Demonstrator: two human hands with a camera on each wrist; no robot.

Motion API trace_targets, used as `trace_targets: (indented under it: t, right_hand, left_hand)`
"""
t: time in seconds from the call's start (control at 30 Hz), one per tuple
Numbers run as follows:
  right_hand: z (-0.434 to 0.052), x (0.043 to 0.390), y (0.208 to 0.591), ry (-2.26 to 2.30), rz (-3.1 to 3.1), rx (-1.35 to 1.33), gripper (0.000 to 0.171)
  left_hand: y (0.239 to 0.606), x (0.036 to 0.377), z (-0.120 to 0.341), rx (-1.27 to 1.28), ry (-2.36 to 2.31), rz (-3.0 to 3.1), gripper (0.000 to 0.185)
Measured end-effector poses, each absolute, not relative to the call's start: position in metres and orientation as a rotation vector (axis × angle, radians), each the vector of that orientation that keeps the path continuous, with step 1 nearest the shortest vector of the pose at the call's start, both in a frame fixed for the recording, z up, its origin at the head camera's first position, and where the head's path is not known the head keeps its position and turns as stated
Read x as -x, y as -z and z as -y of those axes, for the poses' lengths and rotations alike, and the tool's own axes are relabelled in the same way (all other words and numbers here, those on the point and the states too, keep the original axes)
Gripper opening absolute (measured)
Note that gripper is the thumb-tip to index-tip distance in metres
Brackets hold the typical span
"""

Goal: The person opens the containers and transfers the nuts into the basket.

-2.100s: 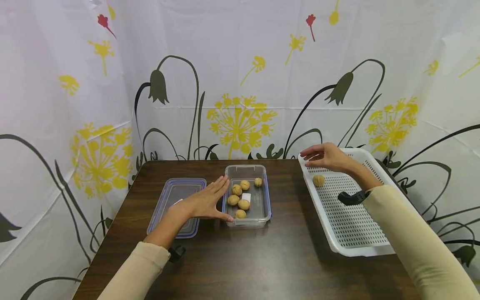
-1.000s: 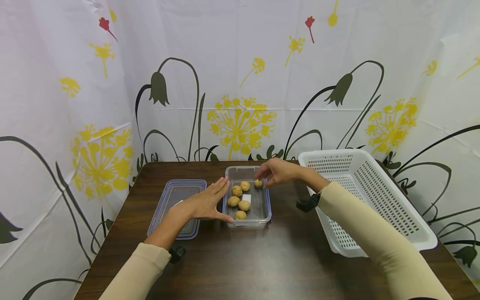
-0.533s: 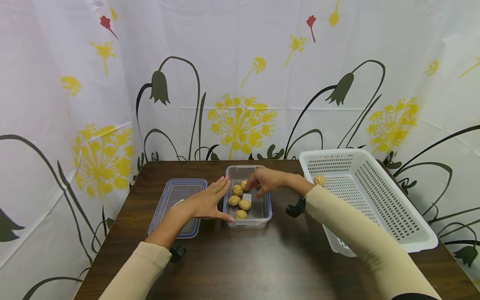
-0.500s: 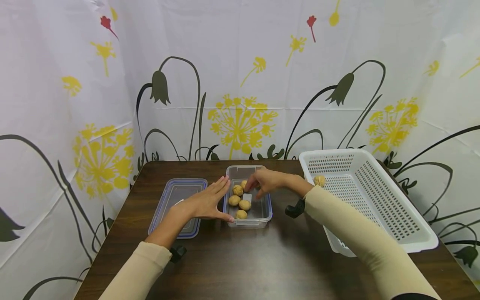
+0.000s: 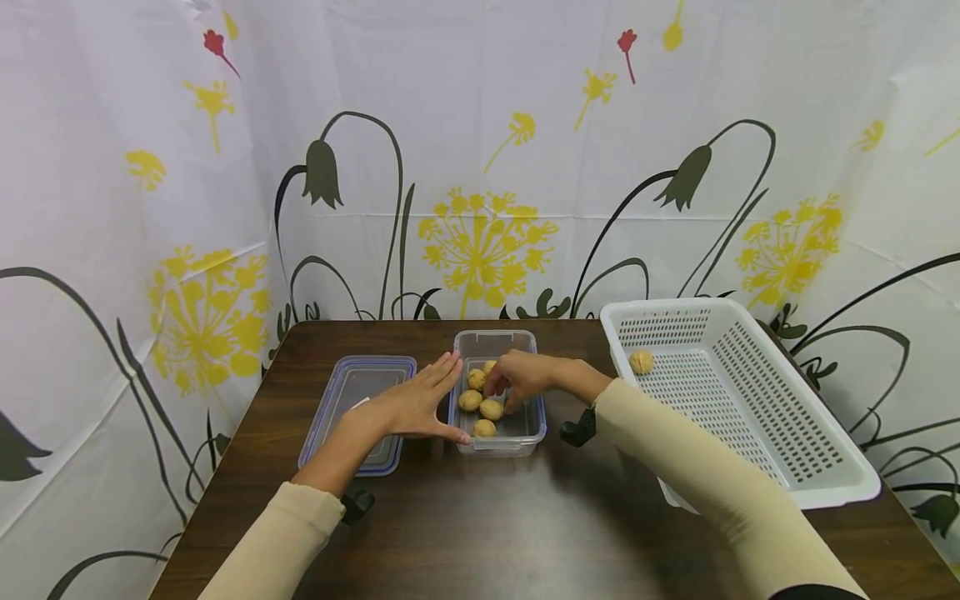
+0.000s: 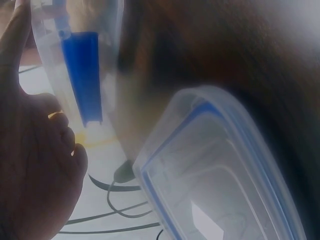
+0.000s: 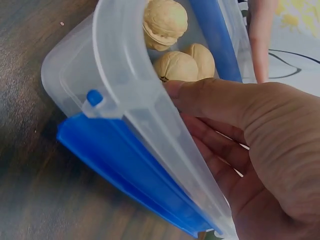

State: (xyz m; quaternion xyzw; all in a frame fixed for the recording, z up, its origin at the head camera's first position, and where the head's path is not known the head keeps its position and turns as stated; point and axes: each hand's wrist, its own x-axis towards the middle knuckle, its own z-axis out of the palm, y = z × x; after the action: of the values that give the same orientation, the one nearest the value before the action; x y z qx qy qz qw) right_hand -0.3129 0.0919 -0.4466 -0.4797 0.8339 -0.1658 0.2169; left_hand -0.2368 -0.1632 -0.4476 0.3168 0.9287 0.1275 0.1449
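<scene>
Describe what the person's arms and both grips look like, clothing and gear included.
The left sleeve and right sleeve are long, plain cream, ending near the wrists. A black device sits at the left wrist, a second black device at the right. The left grip and right grip wear no gloves; no cables or markings show.

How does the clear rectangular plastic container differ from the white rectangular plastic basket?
The clear container is smaller than the white basket. The container has solid walls; the basket has perforated ones. The container holds several round, tan walnuts; the basket shows one walnut. Both are uncovered.
</scene>
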Motion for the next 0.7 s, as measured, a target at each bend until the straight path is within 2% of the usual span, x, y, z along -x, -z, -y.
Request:
trace_targets:
  t: [0.7]
  right_hand:
    - [-0.0851,0.3118,0.4553,0.502,-2.292,1.338,0.03]
  left_hand:
    - [0.4484,0.2365,0.1636,-0.908,-0.361,-2.675,0.126]
